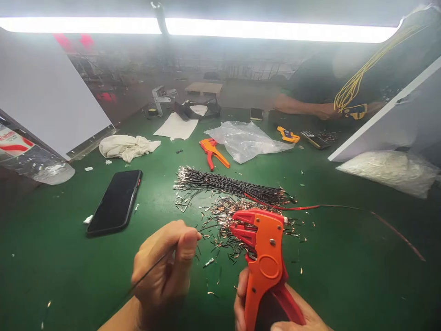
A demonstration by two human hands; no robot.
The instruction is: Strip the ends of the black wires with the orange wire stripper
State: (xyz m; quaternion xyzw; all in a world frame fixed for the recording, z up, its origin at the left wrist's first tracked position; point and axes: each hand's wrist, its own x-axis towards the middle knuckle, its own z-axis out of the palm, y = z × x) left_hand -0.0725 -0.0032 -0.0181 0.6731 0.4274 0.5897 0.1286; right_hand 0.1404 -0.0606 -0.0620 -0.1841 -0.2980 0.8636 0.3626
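Between thumb and fingers, my left hand pinches a thin black wire. One end of the wire points right, close to the jaws of an orange and red wire stripper; whether it touches them I cannot tell. My right hand is wrapped round the stripper's handles, its jaws facing left. Under and behind the jaws lies a heap of short black and copper scraps. Just beyond is a bundle of black wires with bare ends. A thin red strip runs off to the right.
A black phone and a white cloth lie left. Farther back are another orange stripper, a clear plastic bag and a yellow stripper. Across the green table, a person's arm reaches toward yellow wires.
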